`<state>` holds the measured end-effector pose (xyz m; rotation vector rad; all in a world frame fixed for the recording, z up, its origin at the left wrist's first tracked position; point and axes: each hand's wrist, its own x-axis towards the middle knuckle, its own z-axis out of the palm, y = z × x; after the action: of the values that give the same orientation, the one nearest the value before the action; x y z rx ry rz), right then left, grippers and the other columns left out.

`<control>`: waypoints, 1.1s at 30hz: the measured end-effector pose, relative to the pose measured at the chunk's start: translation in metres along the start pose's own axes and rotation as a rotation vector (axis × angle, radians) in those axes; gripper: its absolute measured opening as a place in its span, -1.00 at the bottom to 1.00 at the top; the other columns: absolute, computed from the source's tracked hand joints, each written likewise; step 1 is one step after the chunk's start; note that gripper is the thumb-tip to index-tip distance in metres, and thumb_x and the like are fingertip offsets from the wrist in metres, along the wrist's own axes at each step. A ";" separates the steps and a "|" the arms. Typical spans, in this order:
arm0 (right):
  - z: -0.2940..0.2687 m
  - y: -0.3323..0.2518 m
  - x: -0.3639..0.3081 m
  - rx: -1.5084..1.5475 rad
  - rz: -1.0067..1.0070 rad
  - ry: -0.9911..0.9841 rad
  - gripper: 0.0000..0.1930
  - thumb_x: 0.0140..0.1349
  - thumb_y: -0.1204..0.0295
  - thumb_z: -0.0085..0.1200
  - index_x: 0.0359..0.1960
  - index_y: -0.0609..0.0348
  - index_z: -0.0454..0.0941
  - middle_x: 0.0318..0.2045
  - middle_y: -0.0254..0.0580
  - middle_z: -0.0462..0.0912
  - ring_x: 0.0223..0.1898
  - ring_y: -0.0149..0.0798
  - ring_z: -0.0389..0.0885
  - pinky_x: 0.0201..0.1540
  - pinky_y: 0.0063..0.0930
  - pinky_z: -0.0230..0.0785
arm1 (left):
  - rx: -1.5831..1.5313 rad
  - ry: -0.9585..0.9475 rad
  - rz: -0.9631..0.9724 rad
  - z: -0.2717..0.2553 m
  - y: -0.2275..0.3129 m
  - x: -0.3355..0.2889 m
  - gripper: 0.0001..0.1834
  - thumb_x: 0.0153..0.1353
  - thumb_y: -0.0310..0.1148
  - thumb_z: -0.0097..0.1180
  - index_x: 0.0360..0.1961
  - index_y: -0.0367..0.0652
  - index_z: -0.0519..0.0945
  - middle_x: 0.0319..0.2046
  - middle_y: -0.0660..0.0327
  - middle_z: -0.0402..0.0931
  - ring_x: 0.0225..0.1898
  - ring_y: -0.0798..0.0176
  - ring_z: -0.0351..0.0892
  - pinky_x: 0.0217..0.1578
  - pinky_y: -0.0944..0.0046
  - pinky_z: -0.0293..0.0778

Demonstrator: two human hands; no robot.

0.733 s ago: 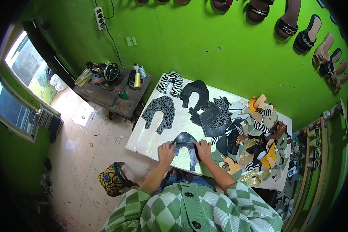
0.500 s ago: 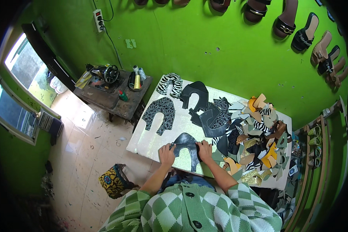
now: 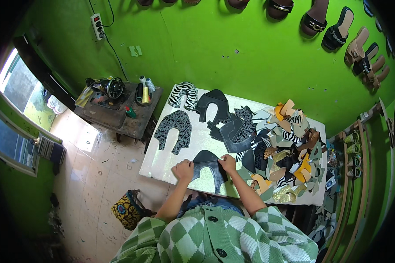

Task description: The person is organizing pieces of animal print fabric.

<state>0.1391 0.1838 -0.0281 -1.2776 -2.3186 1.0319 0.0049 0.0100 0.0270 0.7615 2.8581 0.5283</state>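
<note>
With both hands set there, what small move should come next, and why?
Perhaps slide the black U-shaped leather-look piece slightly inward: its right leg ends close to the near edge of the white table, and left hand and right hand flank it.

No lettering or numbers can be read.

I had both forearms angled forward and inward on my feed, left (image 3: 174,201) and right (image 3: 246,190). Left hand (image 3: 184,170) was curled, pinching on its inner side. Right hand (image 3: 228,164) pinched likewise, slightly farther forward, apart from the left.
</note>
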 end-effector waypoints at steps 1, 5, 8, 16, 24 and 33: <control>0.000 0.000 0.001 -0.022 0.028 -0.025 -0.71 -0.14 0.27 0.30 -0.44 0.20 0.57 -0.59 -0.15 0.58 -0.52 -0.18 0.57 -0.41 -0.38 0.39 | -0.002 -0.002 0.000 0.001 0.001 0.002 -0.80 0.05 -0.16 0.09 -0.43 -0.03 0.62 -0.48 0.28 0.60 -0.37 0.18 0.55 -0.23 0.14 0.21; 0.001 -0.008 0.005 -0.074 0.139 -0.092 -0.72 -0.17 0.23 0.32 -0.54 0.16 0.59 -0.57 -0.17 0.61 -0.50 -0.20 0.60 -0.39 -0.38 0.40 | 0.033 -0.059 -0.081 0.006 -0.003 0.010 -0.75 0.00 -0.07 0.18 -0.47 0.00 0.61 -0.51 0.31 0.59 -0.39 0.22 0.54 -0.24 0.19 0.16; -0.003 -0.017 0.008 -0.104 0.259 -0.160 -0.73 -0.17 0.19 0.32 -0.59 0.13 0.62 -0.58 -0.18 0.63 -0.50 -0.20 0.61 -0.37 -0.39 0.42 | -0.006 -0.087 -0.104 0.012 -0.009 0.013 -0.76 -0.04 -0.07 0.22 -0.50 0.01 0.60 -0.53 0.30 0.58 -0.39 0.22 0.52 -0.23 0.21 0.12; -0.003 -0.011 0.019 -0.025 0.314 -0.260 -0.72 -0.13 0.17 0.29 -0.58 0.14 0.65 -0.61 -0.20 0.63 -0.55 -0.28 0.58 -0.41 -0.45 0.38 | -0.009 -0.055 -0.032 0.018 -0.011 0.016 -0.76 -0.11 -0.10 0.28 -0.55 0.00 0.59 -0.57 0.29 0.57 -0.44 0.22 0.51 -0.24 0.22 0.12; 0.002 -0.004 0.016 0.256 0.355 -0.247 -0.81 -0.16 0.37 0.34 -0.60 0.20 0.62 -0.63 -0.33 0.60 -0.59 -0.47 0.47 -0.46 -0.56 0.31 | 0.037 -0.125 -0.051 0.024 -0.011 0.023 -0.75 -0.10 -0.11 0.28 -0.48 -0.02 0.61 -0.56 0.31 0.58 -0.43 0.24 0.57 -0.26 0.19 0.14; -0.007 0.005 0.016 0.468 0.443 -0.324 -0.79 -0.17 0.36 0.36 -0.61 0.22 0.62 -0.63 -0.29 0.61 -0.58 -0.46 0.49 -0.47 -0.55 0.32 | -0.172 -0.055 0.036 0.033 -0.015 0.021 -0.83 -0.06 -0.25 0.25 -0.49 -0.08 0.58 -0.51 0.22 0.59 -0.40 0.17 0.57 -0.40 0.16 0.40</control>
<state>0.1368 0.2015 -0.0279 -1.5353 -1.8431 1.9156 -0.0126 0.0178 -0.0103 0.7863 2.7101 0.7347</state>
